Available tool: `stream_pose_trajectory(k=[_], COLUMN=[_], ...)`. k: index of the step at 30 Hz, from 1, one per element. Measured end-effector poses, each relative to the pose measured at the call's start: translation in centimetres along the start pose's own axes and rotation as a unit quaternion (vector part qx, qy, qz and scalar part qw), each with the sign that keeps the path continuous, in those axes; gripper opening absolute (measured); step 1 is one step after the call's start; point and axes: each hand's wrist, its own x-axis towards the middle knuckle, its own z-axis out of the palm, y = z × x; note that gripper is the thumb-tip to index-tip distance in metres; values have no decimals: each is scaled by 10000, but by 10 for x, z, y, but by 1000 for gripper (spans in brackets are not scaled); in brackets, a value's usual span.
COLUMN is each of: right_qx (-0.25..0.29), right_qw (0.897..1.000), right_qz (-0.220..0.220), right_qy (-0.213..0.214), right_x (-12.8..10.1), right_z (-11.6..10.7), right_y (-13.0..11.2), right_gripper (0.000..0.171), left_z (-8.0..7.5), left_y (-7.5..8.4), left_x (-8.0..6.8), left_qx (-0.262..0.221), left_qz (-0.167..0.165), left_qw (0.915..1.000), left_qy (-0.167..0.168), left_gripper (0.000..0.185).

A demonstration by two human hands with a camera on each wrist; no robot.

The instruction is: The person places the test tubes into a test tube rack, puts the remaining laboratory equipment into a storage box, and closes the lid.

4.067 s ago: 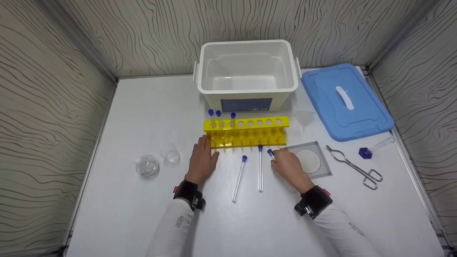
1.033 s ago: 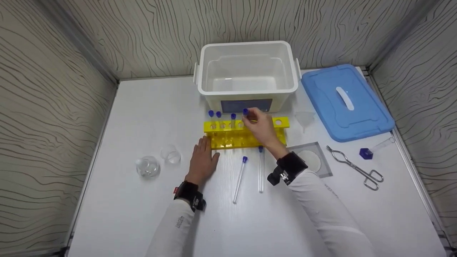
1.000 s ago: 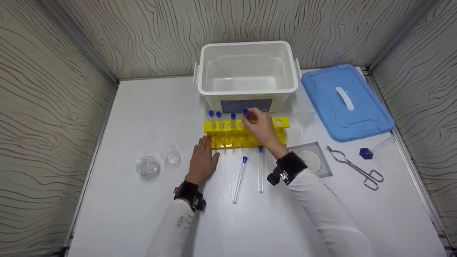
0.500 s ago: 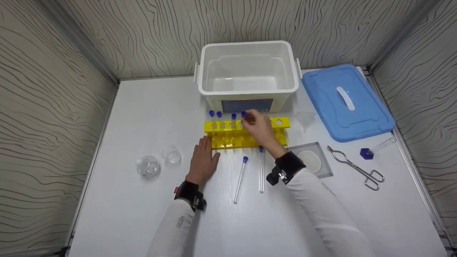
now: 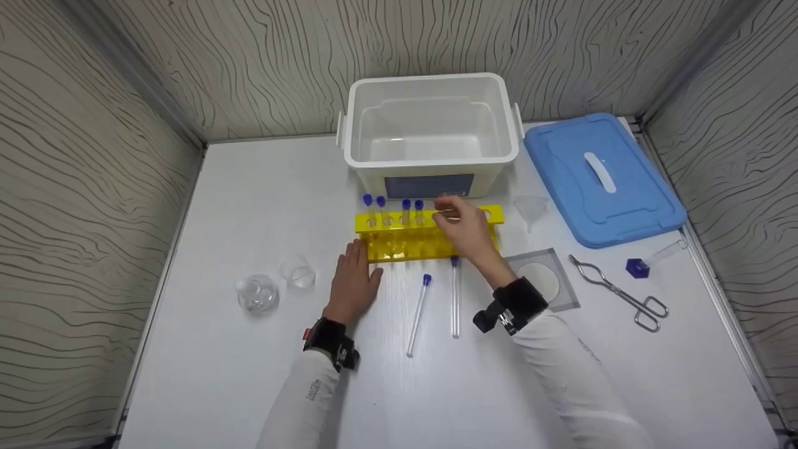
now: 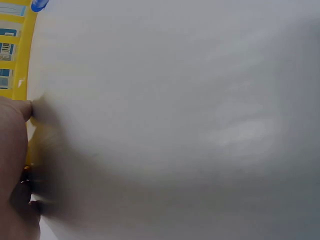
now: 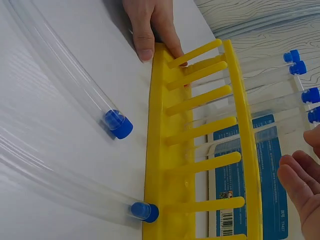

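Observation:
A yellow test tube rack [image 5: 399, 252] stands before the white bin. Several test tubes [image 7: 280, 100] with blue caps stand in its left holes. My right hand [image 5: 466, 232] hovers over the rack's right half, fingers bent loosely and holding nothing, just right of the rightmost racked tube [image 5: 419, 204]. At the rack's left end my left hand [image 5: 353, 284] lies on the table, its straight fingers touching the rack. Two capped test tubes lie on the table in front: a slanted tube [image 5: 419, 315] and a straighter tube [image 5: 456, 305] whose cap is at the rack's base.
Behind the rack is the white bin [image 5: 430, 163], with its blue lid [image 5: 573, 193] at right. A funnel [image 5: 531, 209], filter paper [image 5: 539, 282], tongs [image 5: 617, 290] and a small cylinder with blue base [image 5: 638, 268] lie right. A flask [image 5: 257, 294] and beaker [image 5: 302, 274] stand left.
My right hand picked a test tube off the table, put it in the rack's fourth hole, then let go and drew back slightly right. My left hand stays at the rack's end.

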Motion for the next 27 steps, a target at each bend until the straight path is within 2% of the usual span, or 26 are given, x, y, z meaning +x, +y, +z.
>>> stream_pose_trajectory(k=[7, 14, 20, 27], right_qx=[-375, -948, -1475, -2113], right_qw=[9982, 9923, 9873, 9774], right_qz=[-385, -760, -581, -31], right_qy=[265, 234, 94, -88], right_x=[-22, -44, -61, -68], right_z=[-16, -18, -14, -6], right_y=[2, 10, 20, 41], right_gripper=[29, 28, 28, 34], left_z=[-1, -3, -2, -1], left_y=[0, 3, 2, 2], left_x=[-1, -3, -2, -1], left_qx=[24, 52, 33, 7], left_qz=[58, 0, 0, -36], left_qw=[10000, 10000, 10000, 10000], left_qy=[10, -70, -65, -86], left_gripper=[73, 73, 74, 74])
